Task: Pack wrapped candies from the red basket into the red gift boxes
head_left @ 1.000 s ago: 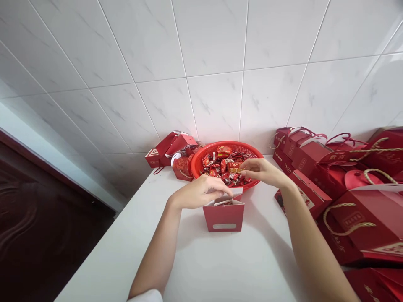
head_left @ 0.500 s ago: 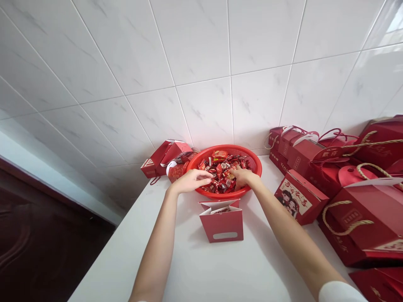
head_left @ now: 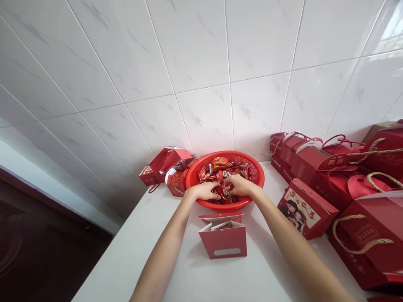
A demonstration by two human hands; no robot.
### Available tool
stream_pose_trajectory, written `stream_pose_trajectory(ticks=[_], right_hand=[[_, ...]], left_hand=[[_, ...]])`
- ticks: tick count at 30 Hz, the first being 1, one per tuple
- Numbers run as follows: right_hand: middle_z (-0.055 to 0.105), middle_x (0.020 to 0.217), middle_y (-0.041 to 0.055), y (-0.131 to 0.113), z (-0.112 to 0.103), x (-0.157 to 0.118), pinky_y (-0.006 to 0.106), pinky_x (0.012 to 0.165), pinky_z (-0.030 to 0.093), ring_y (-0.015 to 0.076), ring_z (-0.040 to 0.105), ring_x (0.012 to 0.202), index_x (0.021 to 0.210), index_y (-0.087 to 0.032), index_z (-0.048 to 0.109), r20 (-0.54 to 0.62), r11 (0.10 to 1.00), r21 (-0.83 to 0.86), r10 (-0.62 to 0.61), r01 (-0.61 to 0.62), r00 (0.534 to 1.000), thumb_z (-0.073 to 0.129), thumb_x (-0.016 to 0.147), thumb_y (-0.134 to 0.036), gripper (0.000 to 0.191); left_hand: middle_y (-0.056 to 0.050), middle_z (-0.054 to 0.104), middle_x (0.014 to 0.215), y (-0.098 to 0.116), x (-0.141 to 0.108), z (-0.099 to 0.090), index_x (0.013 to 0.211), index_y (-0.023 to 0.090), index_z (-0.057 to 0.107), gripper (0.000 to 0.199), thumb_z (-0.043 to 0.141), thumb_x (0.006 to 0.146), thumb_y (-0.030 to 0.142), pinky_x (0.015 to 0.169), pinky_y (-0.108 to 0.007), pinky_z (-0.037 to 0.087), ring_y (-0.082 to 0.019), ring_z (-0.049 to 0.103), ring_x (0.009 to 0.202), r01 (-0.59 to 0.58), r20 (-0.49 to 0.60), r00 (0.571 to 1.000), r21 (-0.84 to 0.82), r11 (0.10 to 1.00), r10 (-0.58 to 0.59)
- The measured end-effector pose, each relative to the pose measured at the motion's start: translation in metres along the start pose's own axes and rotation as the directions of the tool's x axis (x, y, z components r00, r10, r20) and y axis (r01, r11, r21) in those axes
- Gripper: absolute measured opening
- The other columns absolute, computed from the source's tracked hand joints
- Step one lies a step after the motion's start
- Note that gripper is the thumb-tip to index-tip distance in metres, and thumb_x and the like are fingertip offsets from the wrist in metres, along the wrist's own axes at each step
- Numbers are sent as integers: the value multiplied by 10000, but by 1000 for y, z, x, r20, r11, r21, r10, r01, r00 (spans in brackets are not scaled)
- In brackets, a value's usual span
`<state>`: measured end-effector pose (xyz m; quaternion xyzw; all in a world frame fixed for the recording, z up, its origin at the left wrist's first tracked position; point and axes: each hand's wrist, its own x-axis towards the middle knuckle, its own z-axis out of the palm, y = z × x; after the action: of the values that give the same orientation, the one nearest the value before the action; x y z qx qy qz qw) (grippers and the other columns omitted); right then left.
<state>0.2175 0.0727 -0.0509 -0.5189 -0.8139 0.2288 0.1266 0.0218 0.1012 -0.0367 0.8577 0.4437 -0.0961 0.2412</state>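
Observation:
A red plastic basket (head_left: 258, 174) with perforated walls holds many small wrapped candies (head_left: 220, 162), mostly red. My left hand (head_left: 206, 191) lies over the candies at the near left, fingers stretched out and apart, with no candy visibly gripped. My right hand (head_left: 239, 186) is in the candies at the near right, its fingers curled down among them. Its fingertips are hidden, so I cannot make out what they hold. Just in front of the basket stands an open-topped red paper box (head_left: 225, 243) with a white oval on its near side. Something pale and patterned shows inside it.
Left of the basket lie red gift boxes (head_left: 163, 163) by the tiled wall (head_left: 201, 113). Many red boxes with rope handles (head_left: 362, 235) crowd the right side, with a box printed with cartoon figures (head_left: 307, 209) nearest my right arm. The white table (head_left: 126, 251) ends at the left.
My left hand has moved right and deeper over the candies. My right hand has shifted slightly left, closer to it. The whole view has tilted up a little; the paper box stays standing.

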Motion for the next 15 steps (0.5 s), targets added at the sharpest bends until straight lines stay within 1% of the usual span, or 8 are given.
stream_pose_trajectory(ticks=[2,3,5,7,10,12,15], right_hand=[[731,973,77,0,1,2,260,811,458,215,653,937,993,-141,736,-114,996,54,-61,67,992,688,758,-110,242],[733,990,75,1,2,3,266,835,456,211,651,939,997,-138,734,-151,993,76,-79,92,985,694,763,-114,238],[737,1013,71,1,2,3,278,867,456,208,653,938,1006,-137,735,-186,987,104,-104,125,977,709,754,-111,254],[742,1019,64,2,2,2,280,885,458,205,662,945,1004,-141,739,-203,980,134,-120,149,972,688,755,-83,260],[746,1053,58,2,1,-1,281,917,461,204,671,991,1010,-150,742,-245,963,200,-130,181,961,643,764,-48,284],[748,1064,56,1,0,-3,294,940,463,209,674,1015,1013,-158,744,-289,956,225,-120,189,950,639,763,-44,295],[752,1055,52,2,0,-3,320,958,473,215,681,1013,1010,-173,746,-379,945,256,-97,205,920,650,752,-48,301]], left_hand=[[-152,562,1443,0,1,-1,1463,176,453,710,651,828,422,1034,-361,439,-313,575,1267,11,15,1000,-10,1000,-11],[-152,566,1438,0,1,-1,1465,171,447,721,656,824,426,1029,-356,442,-313,579,1262,13,16,1000,-15,1000,-13],[-144,580,1424,1,2,-2,1426,160,485,693,670,809,415,1026,-336,437,-305,584,1252,2,-3,1000,-32,999,-2],[-122,624,1371,0,3,-1,1326,161,567,604,685,791,414,994,-313,450,-293,606,1209,-22,-43,999,-57,998,20],[-85,721,1161,-1,1,1,1114,171,655,447,678,784,472,860,-306,494,-277,666,1036,-30,-89,996,-104,994,20],[-79,729,1092,-3,-1,3,1032,171,663,428,652,793,527,832,-314,496,-272,667,987,-48,-147,989,-149,988,26],[-81,708,1134,-4,-4,6,1042,174,655,481,587,820,596,901,-337,481,-275,642,1043,-127,-283,958,-247,961,54]])
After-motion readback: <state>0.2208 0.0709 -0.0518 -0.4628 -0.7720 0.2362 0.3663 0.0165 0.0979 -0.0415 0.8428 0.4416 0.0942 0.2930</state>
